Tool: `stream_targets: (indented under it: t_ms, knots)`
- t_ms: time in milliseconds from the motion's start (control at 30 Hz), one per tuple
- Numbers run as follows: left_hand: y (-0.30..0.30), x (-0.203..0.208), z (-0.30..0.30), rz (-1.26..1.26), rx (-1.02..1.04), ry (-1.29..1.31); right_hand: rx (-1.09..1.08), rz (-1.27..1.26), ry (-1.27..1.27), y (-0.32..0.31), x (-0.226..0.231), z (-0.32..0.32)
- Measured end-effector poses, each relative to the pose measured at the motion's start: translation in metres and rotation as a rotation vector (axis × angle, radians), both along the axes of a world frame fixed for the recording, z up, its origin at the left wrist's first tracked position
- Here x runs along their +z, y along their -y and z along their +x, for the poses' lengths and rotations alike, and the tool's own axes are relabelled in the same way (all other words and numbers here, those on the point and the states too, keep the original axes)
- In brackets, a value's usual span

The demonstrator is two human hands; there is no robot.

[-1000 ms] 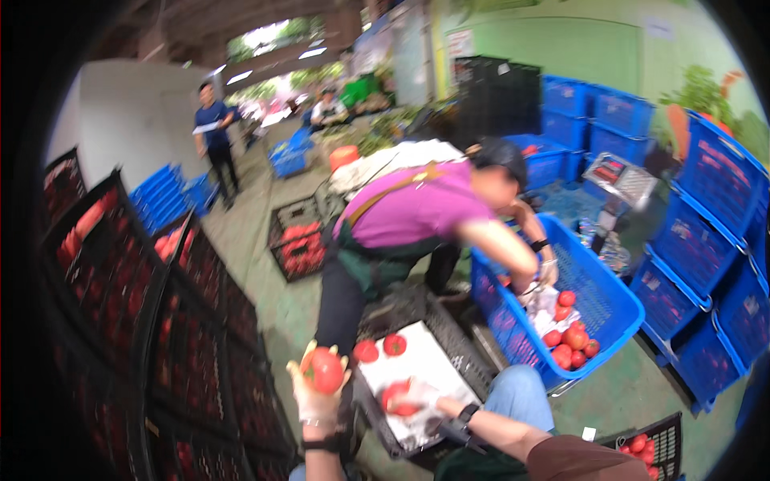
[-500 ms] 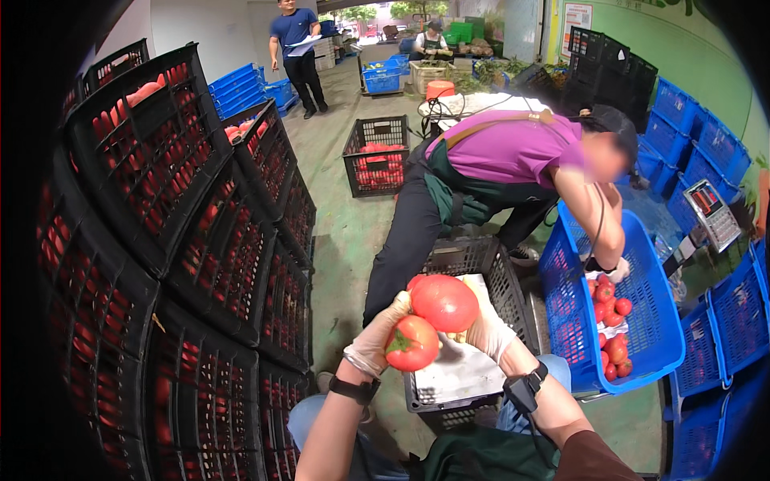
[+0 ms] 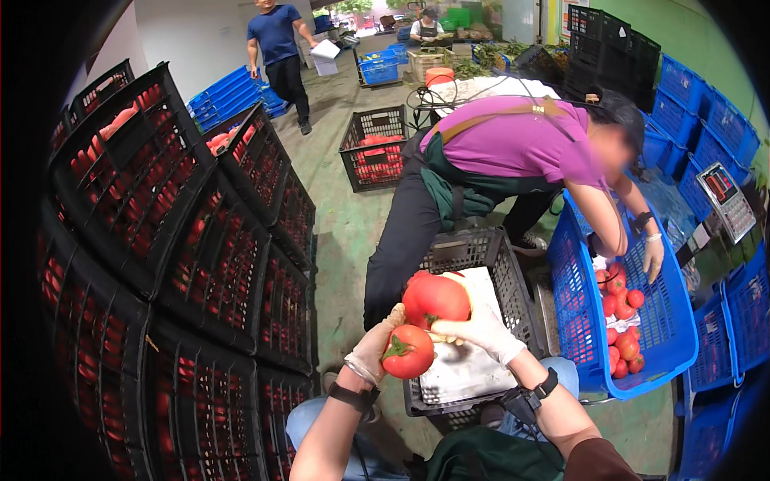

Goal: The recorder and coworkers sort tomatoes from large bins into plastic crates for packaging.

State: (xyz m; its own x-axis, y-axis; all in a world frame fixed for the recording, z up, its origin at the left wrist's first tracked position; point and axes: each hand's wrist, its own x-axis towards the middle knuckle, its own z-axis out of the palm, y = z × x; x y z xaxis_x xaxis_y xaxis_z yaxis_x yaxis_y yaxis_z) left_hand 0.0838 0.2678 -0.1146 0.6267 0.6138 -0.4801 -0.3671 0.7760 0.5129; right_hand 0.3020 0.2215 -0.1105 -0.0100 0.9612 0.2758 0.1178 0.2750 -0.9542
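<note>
My left hand (image 3: 374, 346), in a pale glove, is closed around a tomato (image 3: 409, 354) with its green stem side turned toward me. Just beyond it is a larger red tomato (image 3: 437, 301), steadied between both hands. My right hand (image 3: 488, 335), gloved too, has its thumb and fingers closed against the larger tomato's lower right side. Its fingertips are partly hidden. Below both hands stands a black crate (image 3: 517, 301) with a white sheet (image 3: 457, 377) lying over it.
Stacked black crates (image 3: 216, 264) of tomatoes rise at my left. A co-worker (image 3: 513, 144) in purple bends over a blue basket (image 3: 674, 345) of tomatoes at right. Blue baskets (image 3: 722, 329) and a scale (image 3: 724, 200) stand beyond. Another person (image 3: 277, 40) stands at the back left.
The larger tomato has turned and tilted in my hands, and my right hand has shifted lower along it. The co-worker's hand has moved within the blue basket. The person behind has stepped left.
</note>
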Motion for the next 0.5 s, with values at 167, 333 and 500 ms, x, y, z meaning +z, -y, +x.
stream_targets:
  t_ms: [167, 333, 500]
  knots:
    - [0.002, 0.034, 0.008, 0.097, -0.131, 0.254, 0.071, -0.462, -0.905, 0.003, 0.016, 0.015]
    - [0.002, 0.034, 0.009, 0.082, 0.077, 0.319, 0.111, -0.403, -1.138, 0.000, 0.017, 0.023]
    - [0.007, 0.036, 0.016, 0.161, 0.269, 0.245, 0.268, -0.339, -1.227, 0.009, 0.026, 0.026]
